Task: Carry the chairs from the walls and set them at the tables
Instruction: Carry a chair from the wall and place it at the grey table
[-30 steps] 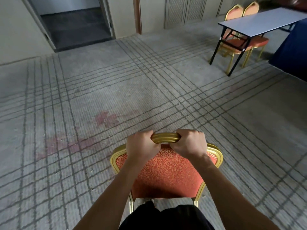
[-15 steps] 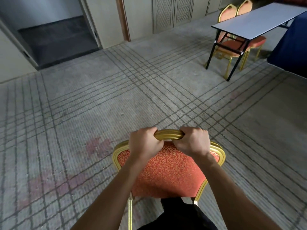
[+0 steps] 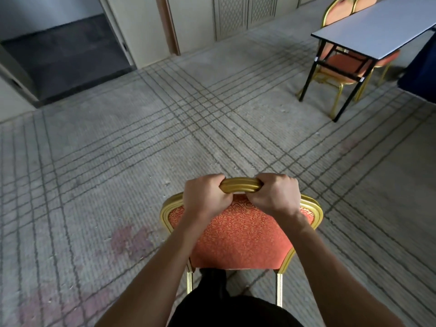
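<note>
Left hand: the left hand (image 3: 204, 200) was wrapped tight round the gold top rail (image 3: 240, 185) of the held chair (image 3: 240, 234), knuckles up, on the rail's left part.
Right hand: the right hand (image 3: 274, 197) gripped the same rail just beside the left, fingers curled over it; a short stretch of bare rail showed between the two fists.
Held chair: gold frame, orange patterned back facing the camera, low in the centre of the view and close to the person's body; whether its feet touched the floor could not be told, as dark clothing (image 3: 224, 312) hid the lower legs.
Table: a grey-topped table (image 3: 377, 31) with black legs stood well apart, at upper right.
Chairs at the table: one matching chair (image 3: 342, 63) sat with its seat under the table's near end; a second chair (image 3: 364, 2) stood just beside it, farther along.
Between chair and table: grey carpet (image 3: 165, 142) crossed by bands of dark lines.
Right edge: a dark blue cloth (image 3: 422, 74) hung near the table's end.
Left of the path: an open doorway (image 3: 61, 55) with a dark floor, at upper left.
Far wall: pale panels (image 3: 245, 15) and a brown wooden post (image 3: 168, 24).
Floor mark: a reddish stain (image 3: 132, 241) lay on the carpet left of the held chair.
</note>
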`<state>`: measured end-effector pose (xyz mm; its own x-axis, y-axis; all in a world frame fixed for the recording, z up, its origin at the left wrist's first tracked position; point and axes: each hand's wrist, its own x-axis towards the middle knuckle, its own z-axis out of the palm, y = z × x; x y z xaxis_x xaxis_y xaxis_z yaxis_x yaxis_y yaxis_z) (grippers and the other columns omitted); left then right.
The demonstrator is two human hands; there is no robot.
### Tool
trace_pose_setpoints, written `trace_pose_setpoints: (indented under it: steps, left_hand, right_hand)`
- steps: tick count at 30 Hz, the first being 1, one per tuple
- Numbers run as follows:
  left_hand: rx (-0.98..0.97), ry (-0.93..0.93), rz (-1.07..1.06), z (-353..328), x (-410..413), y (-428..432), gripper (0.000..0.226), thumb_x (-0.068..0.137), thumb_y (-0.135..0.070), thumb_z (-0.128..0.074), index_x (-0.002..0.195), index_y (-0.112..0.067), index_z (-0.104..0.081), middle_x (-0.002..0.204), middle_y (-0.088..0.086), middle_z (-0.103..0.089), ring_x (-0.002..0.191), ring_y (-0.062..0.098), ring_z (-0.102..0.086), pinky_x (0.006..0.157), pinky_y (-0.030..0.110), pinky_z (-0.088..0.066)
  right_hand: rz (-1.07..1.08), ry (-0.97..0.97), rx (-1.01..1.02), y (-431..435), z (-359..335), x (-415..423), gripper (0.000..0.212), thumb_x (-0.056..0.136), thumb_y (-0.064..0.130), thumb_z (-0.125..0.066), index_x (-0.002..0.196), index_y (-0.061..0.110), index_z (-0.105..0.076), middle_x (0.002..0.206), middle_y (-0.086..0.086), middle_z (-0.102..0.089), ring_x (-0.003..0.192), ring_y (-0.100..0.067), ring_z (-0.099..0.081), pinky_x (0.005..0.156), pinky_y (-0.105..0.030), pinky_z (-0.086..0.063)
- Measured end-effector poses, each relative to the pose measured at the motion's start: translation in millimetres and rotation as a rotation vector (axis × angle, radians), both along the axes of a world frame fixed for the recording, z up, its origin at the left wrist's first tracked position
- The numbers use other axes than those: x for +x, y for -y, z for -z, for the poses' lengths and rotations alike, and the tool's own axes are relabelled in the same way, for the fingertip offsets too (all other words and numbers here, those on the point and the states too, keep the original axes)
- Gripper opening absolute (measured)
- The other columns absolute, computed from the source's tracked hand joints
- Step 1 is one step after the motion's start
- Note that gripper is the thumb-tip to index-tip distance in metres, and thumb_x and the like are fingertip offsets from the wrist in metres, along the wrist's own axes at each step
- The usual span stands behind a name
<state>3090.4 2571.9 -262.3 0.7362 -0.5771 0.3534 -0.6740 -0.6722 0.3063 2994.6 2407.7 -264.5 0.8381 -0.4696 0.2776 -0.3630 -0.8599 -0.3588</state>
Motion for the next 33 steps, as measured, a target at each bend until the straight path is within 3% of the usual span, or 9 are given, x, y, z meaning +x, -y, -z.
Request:
trace_pose_setpoints:
  steps: [3, 8, 17, 25, 33]
  left_hand:
    - [-0.011, 0.004, 0.059, 6, 50, 28, 0.029, 0.061, -0.031, -0.066, 0.058, -0.022, -0.038, 0.049, -0.005, -0.046, 0.042, 0.022, -0.049, 0.044, 0.024, -0.030]
    - [-0.031, 0.012, 0.114, 13, 173, 85, 0.032, 0.059, -0.028, -0.069, 0.059, -0.021, -0.038, 0.049, -0.002, -0.050, 0.043, 0.024, -0.050, 0.045, 0.024, -0.028]
    - [0.007, 0.031, 0.245, -10, 343, 193, 0.024, 0.059, -0.034, -0.069, 0.061, -0.019, -0.049, 0.054, -0.002, -0.057, 0.048, 0.026, -0.058, 0.048, 0.024, -0.028]
    - [0.054, 0.022, 0.247, 1, 474, 323, 0.024, 0.060, -0.031, -0.070, 0.060, -0.019, -0.049, 0.053, -0.002, -0.056, 0.048, 0.025, -0.056, 0.045, 0.026, -0.030]
    - [0.099, -0.014, 0.150, -7, 601, 454, 0.025, 0.063, -0.030, -0.071, 0.061, -0.017, -0.050, 0.052, -0.001, -0.056, 0.048, 0.026, -0.055, 0.049, 0.026, -0.024]
  right_hand:
    - [0.009, 0.036, 0.003, 25, 7, 44, 0.036, 0.064, 0.054, -0.054, 0.060, 0.019, -0.058, 0.054, 0.003, -0.062, 0.049, -0.026, -0.059, 0.051, -0.030, -0.048]
    - [0.083, 0.027, -0.006, 77, 9, 159, 0.032, 0.062, 0.051, -0.060, 0.056, 0.021, -0.052, 0.052, 0.003, -0.059, 0.048, -0.026, -0.056, 0.052, -0.029, -0.046]
    - [0.210, 0.036, 0.012, 166, -14, 307, 0.030, 0.060, 0.050, -0.057, 0.056, 0.021, -0.049, 0.053, 0.003, -0.060, 0.050, -0.027, -0.057, 0.054, -0.032, -0.049]
    - [0.228, 0.021, 0.023, 293, 5, 437, 0.033, 0.062, 0.055, -0.051, 0.057, 0.022, -0.051, 0.053, 0.002, -0.060, 0.050, -0.027, -0.057, 0.054, -0.031, -0.048]
    - [0.161, -0.058, 0.065, 430, -5, 573, 0.036, 0.068, 0.058, -0.062, 0.059, 0.026, -0.048, 0.061, 0.001, -0.066, 0.059, -0.028, -0.062, 0.061, -0.031, -0.046]
